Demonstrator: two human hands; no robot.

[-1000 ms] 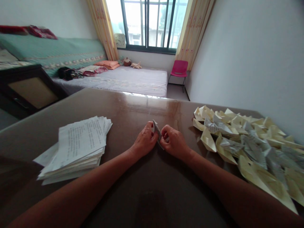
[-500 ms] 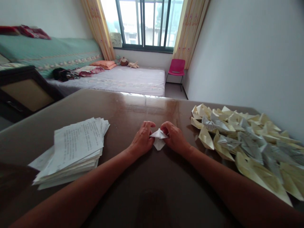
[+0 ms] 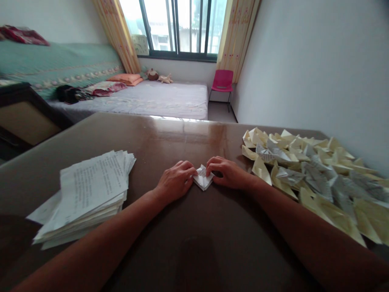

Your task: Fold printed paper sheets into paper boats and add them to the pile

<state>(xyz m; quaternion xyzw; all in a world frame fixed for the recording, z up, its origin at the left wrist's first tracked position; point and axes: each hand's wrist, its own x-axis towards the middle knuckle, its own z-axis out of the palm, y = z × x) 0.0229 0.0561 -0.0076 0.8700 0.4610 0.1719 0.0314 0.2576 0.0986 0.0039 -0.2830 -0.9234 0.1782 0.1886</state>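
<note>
A small folded piece of paper [image 3: 202, 180], white and roughly diamond-shaped, lies at the middle of the brown table [image 3: 194, 243]. My left hand [image 3: 178, 178] grips its left corner, fingers curled together. From the other side my right hand [image 3: 226, 172] holds the paper, its fingertips pressing on the right part of the upper face. The fingers cover both side corners of the paper.
To the left lies a stack of printed sheets [image 3: 91, 190]. Many folded paper boats [image 3: 319, 178], cream and grey-white, crowd the table's right side by the wall. Beyond the table are a bed [image 3: 170, 97] and a pink chair [image 3: 223, 81].
The paper was upright and edge-on between my hands, then opened out with a peak and a lower flap. Now it lies flattened into a diamond, with my right fingers on top.
</note>
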